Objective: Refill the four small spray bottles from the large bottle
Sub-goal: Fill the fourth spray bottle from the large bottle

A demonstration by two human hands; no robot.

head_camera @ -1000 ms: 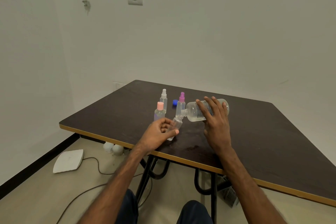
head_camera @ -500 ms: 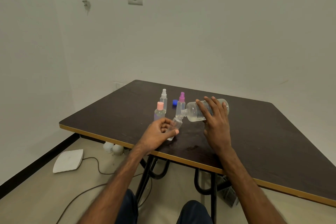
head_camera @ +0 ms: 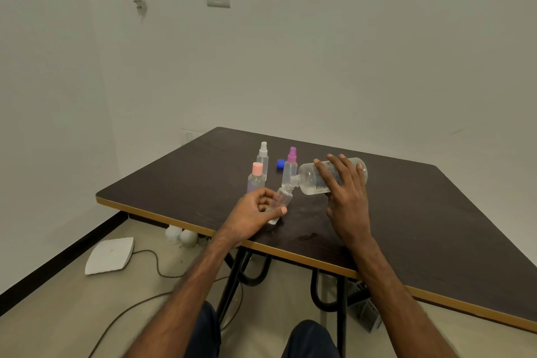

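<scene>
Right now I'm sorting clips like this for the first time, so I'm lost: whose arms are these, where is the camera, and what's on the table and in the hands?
No machine here: one wide-angle camera worn on a person's head looks down at their bare hands. The left hand holds a small open bottle, tilted, over the dark table. The right hand holds the large bottle on its side, neck at the small bottle's mouth, as if pouring. Behind stand three small bottles: a pink-capped bottle, a white sprayer bottle, a purple sprayer bottle. A blue cap lies beside them.
</scene>
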